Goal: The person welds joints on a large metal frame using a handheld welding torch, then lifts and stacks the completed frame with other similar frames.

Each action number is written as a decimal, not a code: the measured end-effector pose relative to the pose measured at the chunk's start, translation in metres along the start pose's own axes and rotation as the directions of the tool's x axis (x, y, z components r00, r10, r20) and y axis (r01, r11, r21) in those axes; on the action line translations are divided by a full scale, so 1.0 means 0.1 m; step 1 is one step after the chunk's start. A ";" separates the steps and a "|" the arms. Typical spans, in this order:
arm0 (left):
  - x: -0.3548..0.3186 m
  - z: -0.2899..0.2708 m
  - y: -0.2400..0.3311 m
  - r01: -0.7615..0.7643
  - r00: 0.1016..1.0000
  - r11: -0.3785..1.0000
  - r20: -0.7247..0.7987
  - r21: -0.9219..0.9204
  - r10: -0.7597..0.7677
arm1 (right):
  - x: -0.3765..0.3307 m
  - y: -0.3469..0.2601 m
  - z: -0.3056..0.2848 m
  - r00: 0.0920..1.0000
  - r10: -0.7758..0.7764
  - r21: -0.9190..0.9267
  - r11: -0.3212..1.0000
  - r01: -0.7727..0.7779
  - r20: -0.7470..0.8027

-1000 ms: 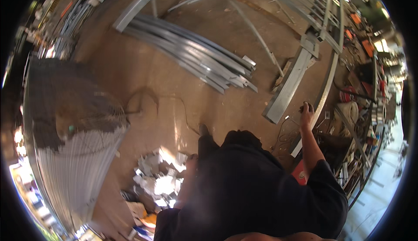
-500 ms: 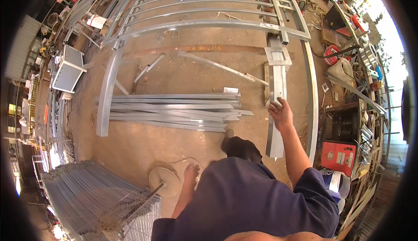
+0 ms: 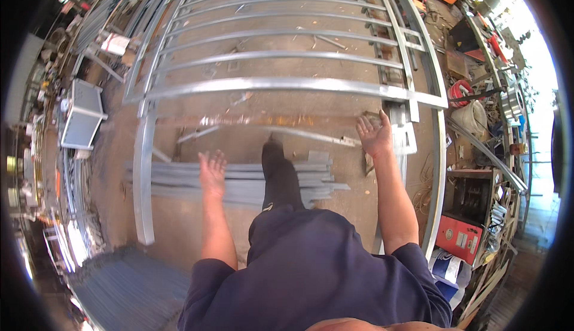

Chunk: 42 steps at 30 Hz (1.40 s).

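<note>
My left hand (image 3: 213, 174) is held out in front of me, its fingers spread and nothing in them. Below it, on the floor, lies a bundle of grey metal strips (image 3: 173, 175). My right hand (image 3: 375, 136) is also empty and has its fingers apart. It is near the square steel plate (image 3: 408, 140) on the right-hand support beam, just short of the frame; whether it touches anything I cannot tell. Ahead stretches a large silver metal frame with several parallel crossbars, its thick front bar (image 3: 287, 84) lying beyond both hands.
One leg (image 3: 281, 175) of mine is forward, over the metal strips. A long rail (image 3: 438, 181) runs down my right and a shorter post (image 3: 145, 181) down my left. Stacked metal (image 3: 125, 286) lies lower left; a red-fronted machine (image 3: 459, 235) stands at right.
I have moved forward, and the frame appears nearer. My right hand has left the support beam and opened. My left hand has risen from beside my body to out in front.
</note>
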State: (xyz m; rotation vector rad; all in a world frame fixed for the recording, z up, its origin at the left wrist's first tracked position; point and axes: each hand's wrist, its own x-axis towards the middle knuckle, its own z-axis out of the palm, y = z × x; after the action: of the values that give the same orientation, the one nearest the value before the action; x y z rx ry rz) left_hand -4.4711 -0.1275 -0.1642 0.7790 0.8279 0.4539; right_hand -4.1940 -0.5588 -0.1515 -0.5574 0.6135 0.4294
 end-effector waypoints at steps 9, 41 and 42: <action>2.64 0.65 0.84 -0.021 0.992 0.936 -0.123 -0.351 -0.024 | 1.25 0.39 0.42 0.933 -0.253 0.056 0.960 0.275 -0.256; 2.44 1.79 1.02 0.041 0.970 0.974 -0.225 -0.221 -0.092 | 1.06 -1.23 1.34 0.724 -0.369 0.035 0.879 0.476 -0.583; 2.34 1.95 0.93 0.064 0.968 0.970 -0.221 -0.234 -0.117 | 1.06 -1.41 1.27 0.739 -0.365 0.025 0.889 0.458 -0.566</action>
State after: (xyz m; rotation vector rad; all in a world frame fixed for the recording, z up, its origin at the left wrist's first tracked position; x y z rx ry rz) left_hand -4.1809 -0.0045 -0.1219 0.4802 1.0070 0.5534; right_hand -3.9879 -0.5690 -0.0824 -0.6429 1.0398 -0.2267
